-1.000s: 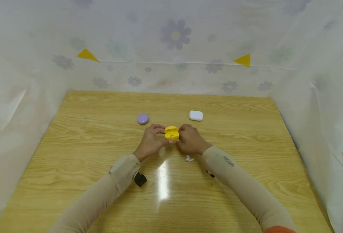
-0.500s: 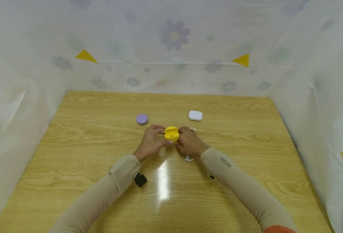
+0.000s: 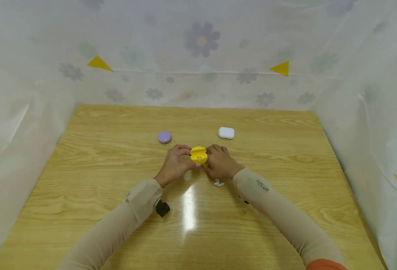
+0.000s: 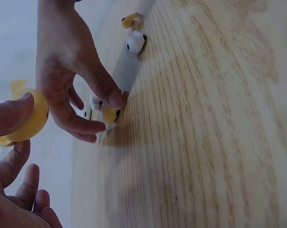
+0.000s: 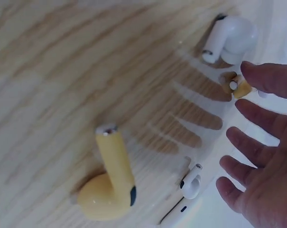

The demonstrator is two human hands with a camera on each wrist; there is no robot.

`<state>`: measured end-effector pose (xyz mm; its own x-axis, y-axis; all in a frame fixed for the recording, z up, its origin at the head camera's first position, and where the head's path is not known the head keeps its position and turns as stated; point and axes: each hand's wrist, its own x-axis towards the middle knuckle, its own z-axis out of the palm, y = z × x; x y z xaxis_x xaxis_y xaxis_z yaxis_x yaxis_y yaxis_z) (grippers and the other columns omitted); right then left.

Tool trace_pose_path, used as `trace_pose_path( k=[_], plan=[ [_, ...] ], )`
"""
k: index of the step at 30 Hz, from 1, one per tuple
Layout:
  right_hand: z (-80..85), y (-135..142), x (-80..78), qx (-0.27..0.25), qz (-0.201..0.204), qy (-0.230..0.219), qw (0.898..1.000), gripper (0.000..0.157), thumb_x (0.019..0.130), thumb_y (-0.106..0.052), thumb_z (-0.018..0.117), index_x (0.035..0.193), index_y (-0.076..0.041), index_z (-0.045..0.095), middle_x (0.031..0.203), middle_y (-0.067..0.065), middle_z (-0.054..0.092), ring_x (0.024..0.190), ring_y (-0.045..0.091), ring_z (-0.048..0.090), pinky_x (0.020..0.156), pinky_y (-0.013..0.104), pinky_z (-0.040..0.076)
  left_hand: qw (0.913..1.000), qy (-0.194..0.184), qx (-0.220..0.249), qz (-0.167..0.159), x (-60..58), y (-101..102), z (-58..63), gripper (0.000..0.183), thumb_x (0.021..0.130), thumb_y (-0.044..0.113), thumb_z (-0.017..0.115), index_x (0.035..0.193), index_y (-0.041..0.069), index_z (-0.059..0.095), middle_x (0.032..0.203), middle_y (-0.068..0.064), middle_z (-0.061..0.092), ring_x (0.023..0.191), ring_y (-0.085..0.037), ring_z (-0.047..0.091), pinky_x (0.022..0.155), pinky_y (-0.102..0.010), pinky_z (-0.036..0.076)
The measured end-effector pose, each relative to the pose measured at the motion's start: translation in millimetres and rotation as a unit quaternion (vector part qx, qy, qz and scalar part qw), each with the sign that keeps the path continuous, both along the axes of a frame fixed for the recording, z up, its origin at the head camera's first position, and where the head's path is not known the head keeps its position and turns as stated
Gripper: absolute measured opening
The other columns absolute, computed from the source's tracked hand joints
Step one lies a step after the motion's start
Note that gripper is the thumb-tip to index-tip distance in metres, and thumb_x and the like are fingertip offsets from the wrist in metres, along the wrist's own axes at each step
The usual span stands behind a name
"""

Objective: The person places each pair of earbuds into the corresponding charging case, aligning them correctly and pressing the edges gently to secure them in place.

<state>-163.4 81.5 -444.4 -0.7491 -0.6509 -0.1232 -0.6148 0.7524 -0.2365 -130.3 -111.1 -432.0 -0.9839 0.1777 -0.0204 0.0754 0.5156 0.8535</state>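
My left hand (image 3: pixel 176 164) holds a yellow earbud case (image 3: pixel 198 157) with its lid raised, thumb in front and fingers behind. The inside faces the head camera, showing small charging contacts. My right hand (image 3: pixel 221 162) is low over the table, just right of the case. In the right wrist view, its thumb and index finger stand on either side of a yellow earbud (image 5: pixel 241 89) on the wood, the other fingers spread. I cannot tell whether the fingertips touch it. A white earbud (image 3: pixel 218 183) lies just below my right hand.
A second yellow earbud (image 5: pixel 107 194) lies near my right wrist. Another white earbud (image 5: pixel 191 184) lies beyond the right fingers. Farther back are a round purple case (image 3: pixel 165 137) and a closed white earbud case (image 3: pixel 226 133). A flowered sheet (image 3: pixel 201 86) surrounds the table.
My right hand shifts slightly beside the yellow case. The white earbud seen behind its knuckles half a second ago is now hidden in the head view. My left hand keeps holding the case.
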Motion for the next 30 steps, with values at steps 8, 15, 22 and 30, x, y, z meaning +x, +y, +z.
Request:
trace_pose_path(
  k=[8, 15, 22, 30],
  plan=[
    [-4.7, -3, 6.5, 0.011, -0.023, 0.093, 0.995, 0.046, 0.085, -0.043, 0.069, 0.112, -0.006, 0.065, 0.116, 0.013, 0.061, 0.119, 0.033, 0.052, 0.103, 0.053, 0.038, 0.9999, -0.012, 0.0, 0.008, -0.5, -2, 1.0, 0.031, 0.072, 0.016, 0.082, 0.094, -0.002, 0.069, 0.124, -0.014, 0.058, 0.12, -0.032, 0.051, 0.107, -0.049, 0.039],
    [-9.6, -5, 9.1, 0.003, -0.019, 0.103, 0.995, 0.035, 0.087, -0.035, 0.068, 0.108, -0.007, 0.069, 0.112, 0.012, 0.064, 0.116, 0.033, 0.055, 0.099, 0.053, 0.041, 0.9998, -0.014, -0.012, 0.003, 0.2, 0, -0.7, 0.035, 0.072, 0.019, 0.083, 0.095, -0.003, 0.068, 0.126, -0.014, 0.058, 0.122, -0.032, 0.051, 0.108, -0.048, 0.038],
    [-10.7, -4, 9.2, 0.001, -0.01, 0.112, 0.994, 0.024, 0.087, -0.022, 0.063, 0.101, -0.004, 0.071, 0.111, 0.012, 0.064, 0.112, 0.032, 0.056, 0.095, 0.051, 0.044, 0.9998, -0.015, -0.006, 0.008, 0.2, 0, 0.9, 0.033, 0.072, 0.018, 0.083, 0.093, -0.003, 0.068, 0.125, -0.014, 0.058, 0.122, -0.032, 0.051, 0.108, -0.048, 0.038],
    [-11.4, -2, 8.6, 0.016, -0.008, 0.104, 0.994, 0.021, 0.088, -0.013, 0.053, 0.081, -0.002, 0.07, 0.116, 0.012, 0.064, 0.116, 0.032, 0.052, 0.098, 0.052, 0.042, 0.9999, -0.006, -0.008, 0.01, 0.7, -1, 0.9, 0.034, 0.072, 0.017, 0.083, 0.093, -0.004, 0.068, 0.125, -0.015, 0.058, 0.121, -0.032, 0.051, 0.107, -0.047, 0.04]
  ],
)
